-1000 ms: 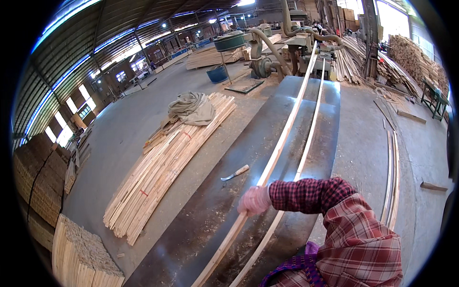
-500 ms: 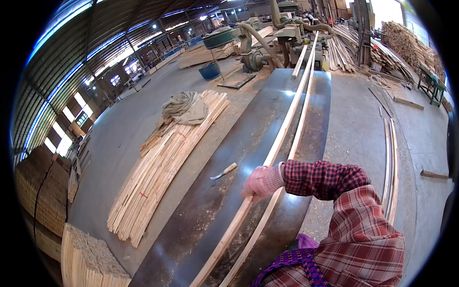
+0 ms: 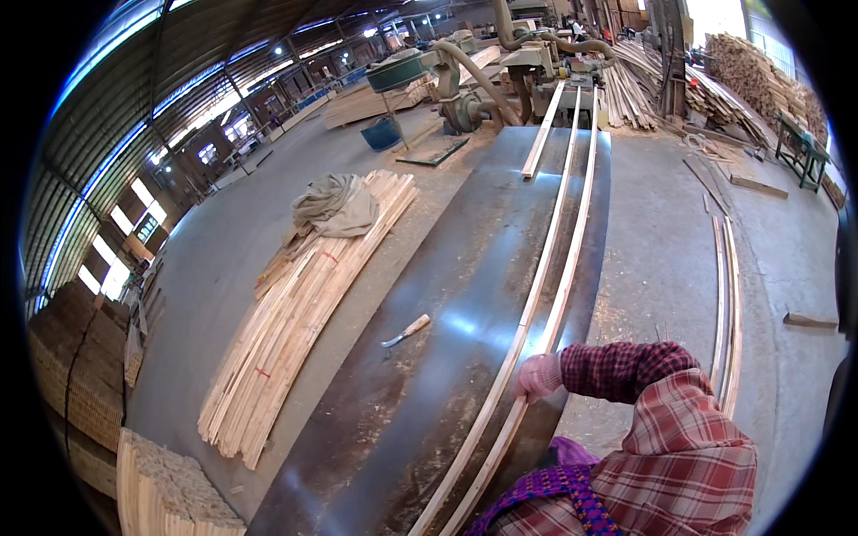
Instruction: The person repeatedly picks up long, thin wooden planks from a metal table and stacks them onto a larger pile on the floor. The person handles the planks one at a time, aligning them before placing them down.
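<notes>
My right hand [image 3: 540, 375], in a pink knitted glove, is closed on a long, thin wooden strip [image 3: 567, 288], the right one of a pair. Its fingertips are partly hidden behind the glove and the strip. A second long wooden strip [image 3: 537, 299] runs close beside it on the left. Both lie lengthwise along the dark, smooth tabletop [image 3: 393, 429], from the lower edge of the view to the machine at the far end. A shorter-looking strip [image 3: 543, 134] sticks out of the machine onto the table. My left hand is out of view.
A wood-handled tool with a curved metal end [image 3: 407, 330] lies left of the strips. On the floor to the left is a bundle of strips [image 3: 304, 322] with a cloth [image 3: 335, 205] on it. The machine [image 3: 527, 67] stands beyond the table; more strips [image 3: 726, 313] lie at right.
My right hand has moved right and slightly nearer, from the left side to the right-hand strip. The long strips now lie closer together. The shorter-looking strip has come farther out of the machine.
</notes>
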Available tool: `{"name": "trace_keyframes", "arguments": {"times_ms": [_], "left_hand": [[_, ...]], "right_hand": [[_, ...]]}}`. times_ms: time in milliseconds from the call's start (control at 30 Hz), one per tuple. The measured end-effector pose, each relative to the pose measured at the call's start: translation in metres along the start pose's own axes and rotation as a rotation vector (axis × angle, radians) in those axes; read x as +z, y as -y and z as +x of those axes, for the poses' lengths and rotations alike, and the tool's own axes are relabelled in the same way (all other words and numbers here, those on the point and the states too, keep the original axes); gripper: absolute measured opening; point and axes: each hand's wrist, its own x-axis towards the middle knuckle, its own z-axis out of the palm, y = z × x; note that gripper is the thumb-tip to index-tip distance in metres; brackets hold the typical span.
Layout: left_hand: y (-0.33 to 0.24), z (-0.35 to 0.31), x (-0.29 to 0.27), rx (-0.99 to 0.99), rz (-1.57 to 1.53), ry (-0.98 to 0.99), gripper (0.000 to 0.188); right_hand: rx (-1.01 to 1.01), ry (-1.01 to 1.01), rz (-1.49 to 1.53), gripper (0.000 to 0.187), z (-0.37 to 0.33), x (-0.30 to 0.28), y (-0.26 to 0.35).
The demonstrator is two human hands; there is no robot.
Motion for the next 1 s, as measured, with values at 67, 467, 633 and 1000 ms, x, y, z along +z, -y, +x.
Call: {"name": "trace_keyframes", "arguments": {"times_ms": [67, 467, 633, 1000], "left_hand": [[0.017, 0.025, 0.061, -0.135, -0.122, -0.144, 0.042], [0.054, 0.145, 0.243, -0.069, -0.671, -0.540, 0.028], [-0.025, 0.142, 0.102, -0.244, -0.196, -0.362, 0.034], [-0.030, 0.151, 0.111, -0.288, -0.112, -0.619, 0.016]], "right_hand": [[0.011, 0.000, -0.016, 0.027, 0.003, 0.004, 0.002], [0.010, -0.270, -0.124, 0.023, 0.023, 0.019, -0.025], [-0.106, -0.550, -0.215, 0.020, 0.010, 0.017, -0.052], [-0.205, -0.186, -0.221, 0.090, 0.061, 0.013, 0.017]]}}
